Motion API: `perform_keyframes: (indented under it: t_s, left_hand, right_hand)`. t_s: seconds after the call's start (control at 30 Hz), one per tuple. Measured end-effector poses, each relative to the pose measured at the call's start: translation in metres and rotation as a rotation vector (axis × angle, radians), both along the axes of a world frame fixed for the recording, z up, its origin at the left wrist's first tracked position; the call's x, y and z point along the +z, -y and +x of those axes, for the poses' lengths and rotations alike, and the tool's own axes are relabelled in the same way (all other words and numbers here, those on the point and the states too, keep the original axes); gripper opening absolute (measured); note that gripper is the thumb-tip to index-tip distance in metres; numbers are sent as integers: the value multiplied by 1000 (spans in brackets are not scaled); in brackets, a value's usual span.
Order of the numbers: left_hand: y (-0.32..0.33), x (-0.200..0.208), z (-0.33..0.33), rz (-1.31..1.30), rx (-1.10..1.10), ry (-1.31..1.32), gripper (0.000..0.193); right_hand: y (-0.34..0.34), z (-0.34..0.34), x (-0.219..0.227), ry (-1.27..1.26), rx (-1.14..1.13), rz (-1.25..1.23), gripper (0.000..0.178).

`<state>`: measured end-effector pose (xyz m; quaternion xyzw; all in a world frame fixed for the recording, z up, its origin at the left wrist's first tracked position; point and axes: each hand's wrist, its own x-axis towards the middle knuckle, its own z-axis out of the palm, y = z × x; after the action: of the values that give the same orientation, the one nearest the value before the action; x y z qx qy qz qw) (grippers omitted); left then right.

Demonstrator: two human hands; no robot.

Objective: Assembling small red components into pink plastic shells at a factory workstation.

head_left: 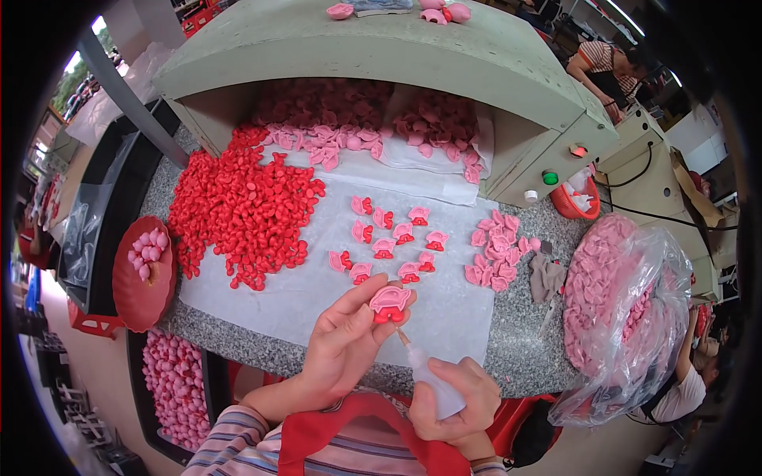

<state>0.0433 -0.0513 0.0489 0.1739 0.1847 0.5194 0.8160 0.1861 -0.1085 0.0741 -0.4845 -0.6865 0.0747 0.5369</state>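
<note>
1. The left hand [343,343] had its grip clamped on a pink-and-red piece [390,303], held over the white sheet [262,311] on the tabletop [520,357].
2. The right hand [460,401] had its grip clamped around a squeeze bottle [444,394], nozzle just beside the piece.
3. Similar pieces [383,251] lay beyond; red parts [238,208] were heaped leftward.

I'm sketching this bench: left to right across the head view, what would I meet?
Red scalloped dish, heap of small red pieces, pink-and-red piece in the left hand, lilac squeeze bottle in the right hand, loose pink pieces, crumpled grey fabric, clear plastic bag.
</note>
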Motion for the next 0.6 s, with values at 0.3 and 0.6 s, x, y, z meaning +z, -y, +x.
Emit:
perform_keyframes:
  t_s: [0.3, 0.6]
  left_hand:
    - [0, 0, 0, 4, -5, -10, 38]
    - [1, 1, 1, 4, -1, -3, 38]
  right_hand:
    - [-1, 1, -2, 8, 1, -4, 33]
    - [0, 1, -1, 12, 8, -3, 34]
